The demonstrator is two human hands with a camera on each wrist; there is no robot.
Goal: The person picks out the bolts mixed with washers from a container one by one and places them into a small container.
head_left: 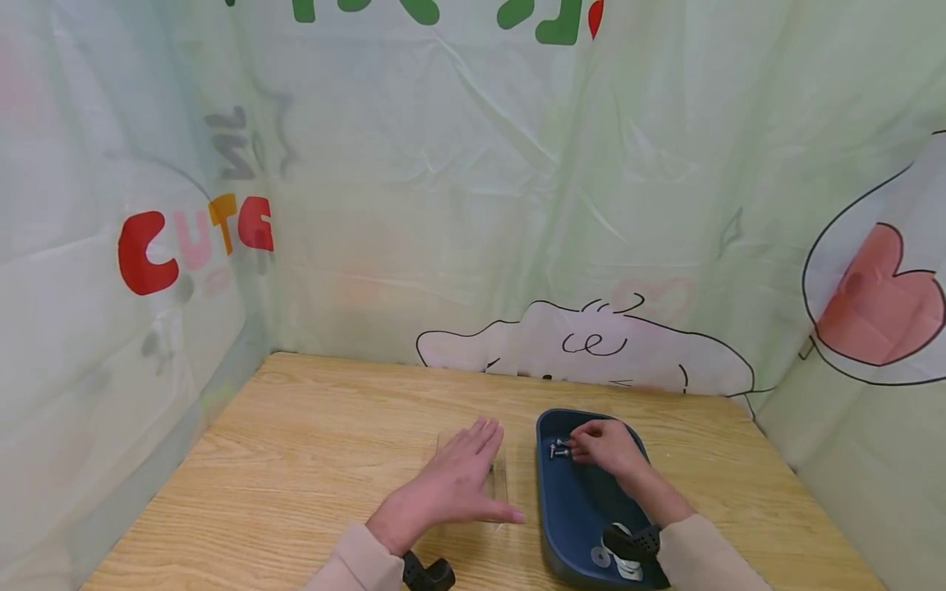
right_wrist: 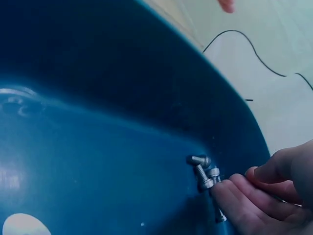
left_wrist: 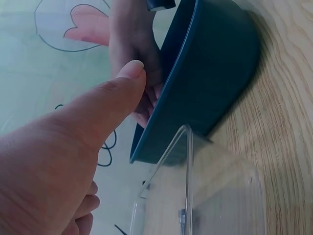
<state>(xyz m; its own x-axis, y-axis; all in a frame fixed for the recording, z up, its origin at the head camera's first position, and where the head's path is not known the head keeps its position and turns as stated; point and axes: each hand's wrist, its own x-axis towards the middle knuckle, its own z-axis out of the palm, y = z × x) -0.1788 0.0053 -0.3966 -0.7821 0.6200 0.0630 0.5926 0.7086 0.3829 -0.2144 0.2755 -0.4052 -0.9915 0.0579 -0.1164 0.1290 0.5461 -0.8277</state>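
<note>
My right hand reaches into a dark blue basin, its fingers bent at the far end. Several silver screws lie there against the basin's wall, right at the fingertips. The right wrist view shows the thumb laid against the fingers; I cannot tell whether a screw is between them. My left hand, fingers straight and thumb spread, is over a clear plastic box left of the basin. Through the box's wall a small metal piece shows. Part of the box is hidden under the left hand.
At the basin's near end lie a grey washer and white round pieces, partly behind the right wrist's black camera strap. Basin and box stand on a wooden table. Printed curtains hang behind and at both sides.
</note>
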